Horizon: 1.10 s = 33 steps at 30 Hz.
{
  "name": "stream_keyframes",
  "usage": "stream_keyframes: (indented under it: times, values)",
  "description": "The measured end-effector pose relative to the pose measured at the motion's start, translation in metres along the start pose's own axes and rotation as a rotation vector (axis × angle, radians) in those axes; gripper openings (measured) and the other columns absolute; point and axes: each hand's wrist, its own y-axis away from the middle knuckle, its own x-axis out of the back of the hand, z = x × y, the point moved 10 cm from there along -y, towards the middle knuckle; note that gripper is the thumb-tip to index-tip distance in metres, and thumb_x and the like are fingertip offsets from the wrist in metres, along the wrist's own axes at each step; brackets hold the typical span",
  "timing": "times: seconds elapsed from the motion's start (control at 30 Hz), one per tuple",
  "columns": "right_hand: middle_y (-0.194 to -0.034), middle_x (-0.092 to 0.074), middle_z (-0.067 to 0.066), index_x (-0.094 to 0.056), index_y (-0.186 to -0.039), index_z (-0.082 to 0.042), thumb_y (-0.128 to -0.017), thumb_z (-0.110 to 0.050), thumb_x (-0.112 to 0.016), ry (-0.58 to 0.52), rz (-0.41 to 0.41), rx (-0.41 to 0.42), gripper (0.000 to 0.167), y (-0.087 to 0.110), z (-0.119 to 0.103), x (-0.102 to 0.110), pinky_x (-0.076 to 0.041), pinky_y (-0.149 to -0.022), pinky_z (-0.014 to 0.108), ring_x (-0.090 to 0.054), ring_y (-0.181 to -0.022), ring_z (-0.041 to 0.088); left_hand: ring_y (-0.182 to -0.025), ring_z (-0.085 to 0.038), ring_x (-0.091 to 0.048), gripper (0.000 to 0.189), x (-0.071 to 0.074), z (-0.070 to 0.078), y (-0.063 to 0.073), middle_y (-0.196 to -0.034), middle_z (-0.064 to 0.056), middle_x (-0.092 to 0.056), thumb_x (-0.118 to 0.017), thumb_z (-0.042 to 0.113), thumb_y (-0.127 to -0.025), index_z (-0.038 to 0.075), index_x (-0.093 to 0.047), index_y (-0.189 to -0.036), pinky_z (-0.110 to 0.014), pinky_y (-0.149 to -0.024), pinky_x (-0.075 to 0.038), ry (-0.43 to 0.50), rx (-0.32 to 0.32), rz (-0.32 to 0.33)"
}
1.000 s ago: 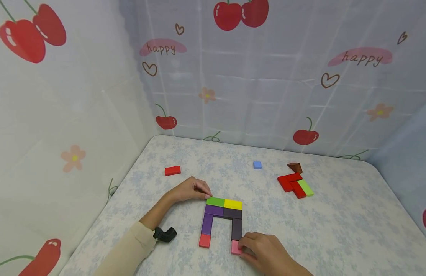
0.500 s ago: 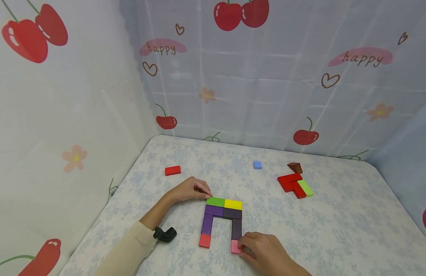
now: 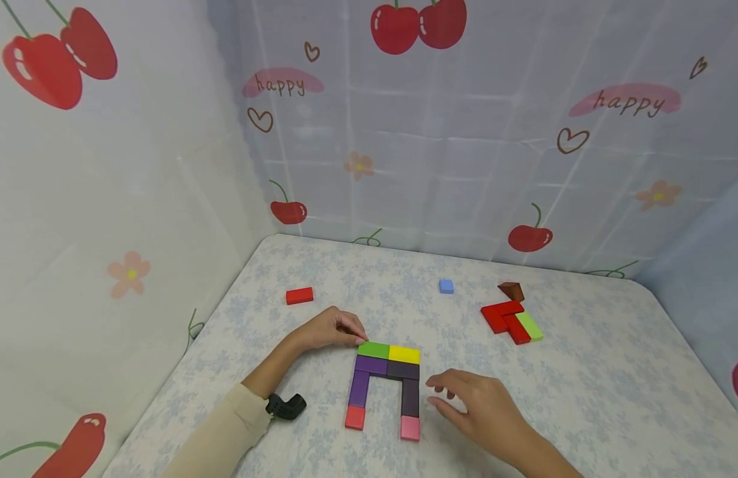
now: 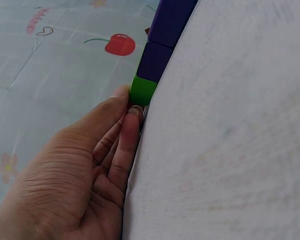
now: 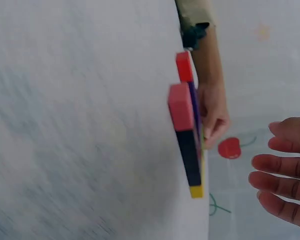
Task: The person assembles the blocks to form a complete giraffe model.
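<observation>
Coloured wooden blocks lie flat on the table in an arch shape. A green block (image 3: 373,350) and a yellow block (image 3: 404,354) form its far row, above a purple block (image 3: 371,364) and a near-black one (image 3: 403,370). The left leg ends in a red block (image 3: 354,417), the right leg in a pink block (image 3: 410,428). At the far left corner, my left hand (image 3: 327,330) holds the green block's end (image 4: 143,91) between thumb and curled fingertips. My right hand (image 3: 488,411) hovers right of the arch, fingers spread and holding nothing.
A lone red block (image 3: 300,295) lies at the back left. Toward the back are a small blue block (image 3: 446,286) and a brown triangular block (image 3: 512,290). Several red blocks (image 3: 494,318) and a lime block (image 3: 529,326) sit together at right. Patterned curtains (image 3: 429,166) surround the table.
My right hand has let go of the pink block and moved up and to the right, its fingers spreading. The left hand and the arch have stayed in place.
</observation>
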Motion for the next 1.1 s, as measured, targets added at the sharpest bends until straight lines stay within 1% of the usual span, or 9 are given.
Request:
stream_keyframes:
  times: [0.07, 0.2, 0.3, 0.37, 0.47, 0.67, 0.83, 0.97, 1.1]
  values:
    - [-0.096, -0.074, -0.011, -0.076, -0.103, -0.021, -0.083, -0.020, -0.086, 0.039, 0.078, -0.005, 0.023, -0.003, 0.008, 0.019, -0.053, -0.062, 0.019, -0.060, -0.072, -0.001, -0.097, -0.019, -0.069, 0.015, -0.001, 0.000, 0.001, -0.103, -0.006, -0.075, -0.074, 0.008, -0.093, 0.006, -0.081, -0.106, -0.032, -0.084, -0.056, 0.001, 0.003, -0.001]
    - [-0.094, -0.074, -0.010, -0.076, -0.102, -0.021, -0.078, -0.016, -0.090, 0.099, 0.184, -0.006, 0.028, -0.008, 0.029, 0.053, -0.055, -0.062, 0.022, -0.061, -0.072, 0.001, -0.097, -0.020, -0.068, 0.015, -0.002, 0.000, 0.002, -0.103, -0.004, -0.075, -0.075, 0.009, -0.093, 0.006, -0.081, -0.107, -0.032, -0.084, -0.056, -0.007, 0.011, -0.004]
    - [-0.090, -0.073, -0.008, -0.075, -0.101, -0.018, -0.075, -0.012, -0.091, 0.118, 0.268, 0.031, 0.031, -0.010, 0.047, 0.077, -0.056, -0.060, 0.025, -0.061, -0.070, 0.004, -0.098, -0.019, -0.068, 0.016, -0.002, -0.001, 0.003, -0.103, -0.003, -0.075, -0.075, 0.009, -0.093, 0.006, -0.081, -0.108, -0.032, -0.085, -0.056, -0.009, 0.015, -0.002]
    - [-0.089, -0.073, -0.003, -0.075, -0.100, -0.015, -0.073, -0.009, -0.091, 0.122, 0.309, 0.040, 0.033, -0.011, 0.062, 0.089, -0.056, -0.059, 0.026, -0.061, -0.068, 0.006, -0.098, -0.019, -0.068, 0.016, -0.002, -0.001, 0.004, -0.104, -0.004, -0.075, -0.075, 0.009, -0.093, 0.006, -0.080, -0.108, -0.032, -0.085, -0.056, -0.011, 0.014, -0.002]
    - [-0.092, -0.073, 0.004, -0.074, -0.102, -0.010, -0.074, -0.006, -0.090, 0.113, 0.337, 0.026, 0.032, -0.011, 0.088, 0.099, -0.056, -0.058, 0.028, -0.064, -0.068, 0.014, -0.098, -0.019, -0.068, 0.016, -0.001, -0.002, 0.004, -0.104, -0.004, -0.075, -0.075, 0.009, -0.093, 0.007, -0.081, -0.108, -0.032, -0.085, -0.056, -0.014, 0.011, -0.002]
    - [-0.100, -0.074, 0.012, -0.074, -0.109, -0.006, -0.082, -0.003, -0.084, 0.057, 0.320, -0.093, 0.029, -0.011, 0.145, 0.108, -0.056, -0.063, 0.026, -0.067, -0.081, 0.027, -0.098, -0.020, -0.068, 0.015, -0.001, -0.003, 0.002, -0.104, -0.005, -0.075, -0.074, 0.009, -0.093, 0.008, -0.081, -0.107, -0.032, -0.085, -0.056, -0.003, 0.013, -0.001]
    - [-0.108, -0.071, 0.019, -0.071, -0.118, -0.004, -0.090, -0.012, -0.078, 0.031, 0.265, -0.238, 0.030, -0.006, 0.194, 0.108, -0.052, -0.066, 0.020, -0.064, -0.091, 0.036, -0.097, -0.019, -0.068, 0.014, 0.000, -0.002, 0.001, -0.103, -0.005, -0.075, -0.075, 0.010, -0.094, 0.007, -0.081, -0.106, -0.032, -0.084, -0.056, -0.012, 0.007, 0.003]
    - [-0.114, -0.068, 0.023, -0.070, -0.123, -0.004, -0.093, -0.017, -0.076, 0.020, 0.209, -0.314, 0.033, 0.000, 0.224, 0.103, -0.053, -0.068, 0.026, -0.061, -0.098, 0.038, -0.097, -0.019, -0.068, 0.015, 0.000, -0.002, 0.001, -0.103, -0.004, -0.075, -0.075, 0.010, -0.093, 0.007, -0.081, -0.106, -0.032, -0.084, -0.056, -0.010, 0.010, 0.002]
    - [-0.117, -0.067, 0.025, -0.069, -0.125, -0.004, -0.093, -0.017, -0.076, -0.007, 0.154, -0.368, 0.035, 0.006, 0.244, 0.094, -0.053, -0.071, 0.032, -0.059, -0.103, 0.040, -0.097, -0.019, -0.068, 0.014, 0.001, -0.002, 0.001, -0.103, -0.004, -0.075, -0.074, 0.009, -0.093, 0.008, -0.081, -0.106, -0.032, -0.085, -0.056, -0.010, 0.018, 0.005]
